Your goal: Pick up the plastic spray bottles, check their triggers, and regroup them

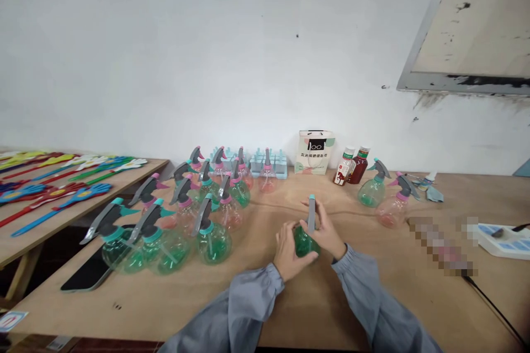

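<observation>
A green spray bottle [304, 241] with a grey trigger head stands upright on the wooden table between my hands. My left hand [290, 251] curves round the left side of its body, thumb across the near side. My right hand [325, 229] is closed at the neck and trigger head, on the right side. Left of my hands, several green and pink spray bottles stand grouped, the closest being a green spray bottle [214, 242]. On the right are another green spray bottle [371, 192] and a pink spray bottle [392, 210].
Light-blue moulds [279, 165], a paper bag [313, 160] and sauce bottles [359, 165] stand by the wall. A phone [89, 270] lies under bottles at left. A power strip [503, 240] sits right, near a cable [492, 309]. Hand-shaped toys [83, 194] cover the left table.
</observation>
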`<act>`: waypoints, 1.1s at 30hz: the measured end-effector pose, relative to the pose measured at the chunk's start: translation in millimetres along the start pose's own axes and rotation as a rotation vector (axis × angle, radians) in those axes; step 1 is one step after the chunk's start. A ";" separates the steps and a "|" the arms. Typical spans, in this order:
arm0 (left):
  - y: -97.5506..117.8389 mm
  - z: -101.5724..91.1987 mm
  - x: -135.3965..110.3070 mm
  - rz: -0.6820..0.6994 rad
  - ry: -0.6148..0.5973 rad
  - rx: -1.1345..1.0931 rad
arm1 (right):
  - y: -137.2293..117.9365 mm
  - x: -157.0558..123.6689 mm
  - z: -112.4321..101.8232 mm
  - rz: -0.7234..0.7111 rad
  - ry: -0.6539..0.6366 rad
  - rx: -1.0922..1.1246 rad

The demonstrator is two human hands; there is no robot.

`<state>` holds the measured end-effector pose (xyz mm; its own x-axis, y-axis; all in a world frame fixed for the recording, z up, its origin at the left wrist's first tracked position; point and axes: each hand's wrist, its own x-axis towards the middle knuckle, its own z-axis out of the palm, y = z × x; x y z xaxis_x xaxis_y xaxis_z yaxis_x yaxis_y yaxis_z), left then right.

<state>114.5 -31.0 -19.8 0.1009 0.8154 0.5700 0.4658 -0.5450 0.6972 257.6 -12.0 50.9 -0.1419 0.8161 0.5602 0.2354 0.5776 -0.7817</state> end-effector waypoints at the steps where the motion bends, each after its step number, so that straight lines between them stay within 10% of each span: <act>1: -2.1 -3.6 12.1 0.019 0.060 -0.042 | 0.6 0.4 -0.3 -0.005 0.002 0.019; 7: -21.8 -34.6 156.0 -0.236 0.525 0.027 | 9.0 -1.0 -4.7 0.025 0.002 0.057; 13: -54.7 -38.7 219.3 -0.504 0.305 0.276 | 10.9 -1.6 -6.1 -0.007 -0.047 -0.013; 25: -42.5 -41.2 116.4 -0.387 0.114 0.504 | 5.5 23.7 -15.0 0.262 0.042 0.351; 33: -51.1 -76.1 24.6 -0.139 0.211 0.498 | -19.6 54.9 -20.8 0.358 -0.226 0.737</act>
<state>26.3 2.0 -8.3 -0.1460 0.7884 0.5976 0.8266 -0.2347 0.5115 265.1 21.0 102.6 -0.3852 0.8915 0.2383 -0.3725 0.0860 -0.9241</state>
